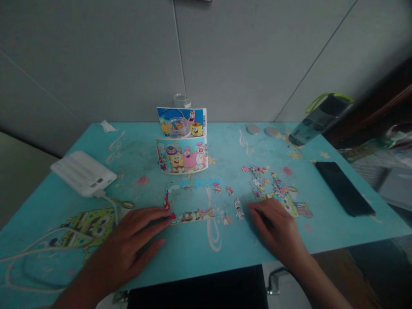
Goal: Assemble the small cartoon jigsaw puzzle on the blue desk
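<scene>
My left hand (138, 236) rests with fingers apart, its fingertips touching the lower left corner of a partly joined puzzle border (193, 216). The border's top, left and bottom strips show, and its middle is bare table. My right hand (277, 225) lies right of a few loose pieces (238, 210), thumb and fingers drawn together; whatever they hold, if anything, is hidden. Beyond it is a heap of small puzzle pieces (259, 178). Behind the border stands a picture card (183, 155) with cartoon figures, a second card (201, 120) behind it.
A white power bank (83, 174) with a cable lies at the left of the blue table (225, 253). Clear round containers (179, 128) stand by the cards. Two round lids (252, 129), a tilted bottle (318, 120) and a black phone (344, 189) are to the right.
</scene>
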`<state>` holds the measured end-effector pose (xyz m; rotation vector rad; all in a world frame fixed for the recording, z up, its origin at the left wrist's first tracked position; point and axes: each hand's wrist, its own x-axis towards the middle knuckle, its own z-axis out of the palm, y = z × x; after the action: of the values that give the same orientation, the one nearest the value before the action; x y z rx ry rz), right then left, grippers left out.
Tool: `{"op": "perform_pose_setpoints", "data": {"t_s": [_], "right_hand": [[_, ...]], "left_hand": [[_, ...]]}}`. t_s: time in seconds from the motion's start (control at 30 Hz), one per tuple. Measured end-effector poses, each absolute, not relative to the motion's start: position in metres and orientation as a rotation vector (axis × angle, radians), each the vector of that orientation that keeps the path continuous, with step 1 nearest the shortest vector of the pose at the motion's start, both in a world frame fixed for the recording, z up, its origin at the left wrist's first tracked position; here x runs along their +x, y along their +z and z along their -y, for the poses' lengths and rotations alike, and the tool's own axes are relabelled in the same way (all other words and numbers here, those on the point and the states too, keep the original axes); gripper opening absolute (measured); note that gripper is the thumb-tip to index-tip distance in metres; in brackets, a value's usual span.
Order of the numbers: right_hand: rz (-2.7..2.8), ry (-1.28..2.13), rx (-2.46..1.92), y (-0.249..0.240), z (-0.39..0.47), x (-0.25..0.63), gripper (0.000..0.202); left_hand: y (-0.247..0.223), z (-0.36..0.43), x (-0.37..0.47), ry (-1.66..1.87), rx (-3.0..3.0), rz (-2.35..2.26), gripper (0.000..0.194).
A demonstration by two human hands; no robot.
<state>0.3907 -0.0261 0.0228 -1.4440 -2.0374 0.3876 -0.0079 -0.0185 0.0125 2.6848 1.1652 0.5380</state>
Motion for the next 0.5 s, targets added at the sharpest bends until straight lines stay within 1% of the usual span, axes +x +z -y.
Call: {"op": "perform_pose_setpoints", "data": {"t_s": [0.3,0.5], "right_hand": [[2.124,0.387,-1.455,0.024,0.023,0.386,0.016],[2.05,0.402,-1.493,0.024,0.014,0.382,0.016]], "left_hand": [[0.014,0.02,-0.006,0.534,2.686,-1.16,0.048],[0.012,0.02,-0.007,0.542,2.717,-1.143,0.048]]}}
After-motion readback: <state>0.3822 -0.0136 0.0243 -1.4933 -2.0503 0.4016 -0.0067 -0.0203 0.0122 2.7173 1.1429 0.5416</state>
